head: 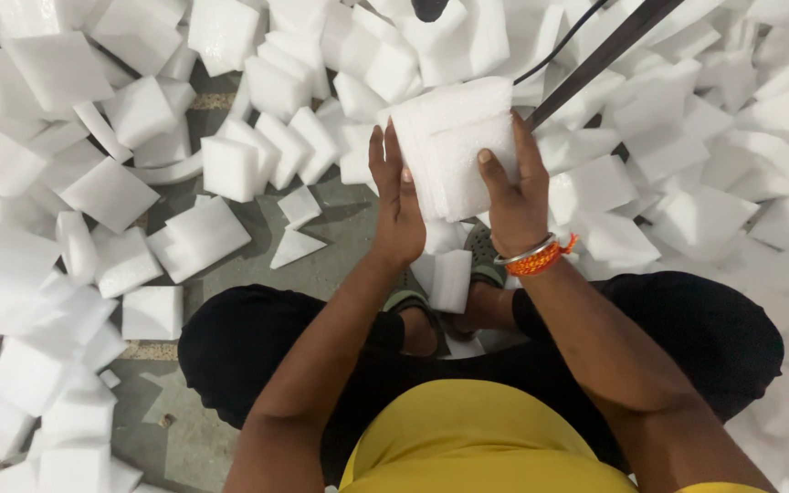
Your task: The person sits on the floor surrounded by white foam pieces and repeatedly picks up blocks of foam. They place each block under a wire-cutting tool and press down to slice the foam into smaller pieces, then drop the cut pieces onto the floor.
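Between my two hands is a stack of white foam sheets (457, 137), held upright in front of me. My left hand (396, 203) presses flat against the stack's left side. On the other side, my right hand (513, 187) grips it with the thumb on the front face; that wrist wears a metal bangle and an orange thread band (535, 258). A single white foam square (450, 278) lies just below the stack, between my feet.
Loose white foam squares (111, 192) cover the grey floor (340, 224) on the left, the far side and the right (705, 183). A dark strap and a thin cable (595, 59) run diagonally at top right. My crouched legs in black trousers (257, 338) fill the foreground.
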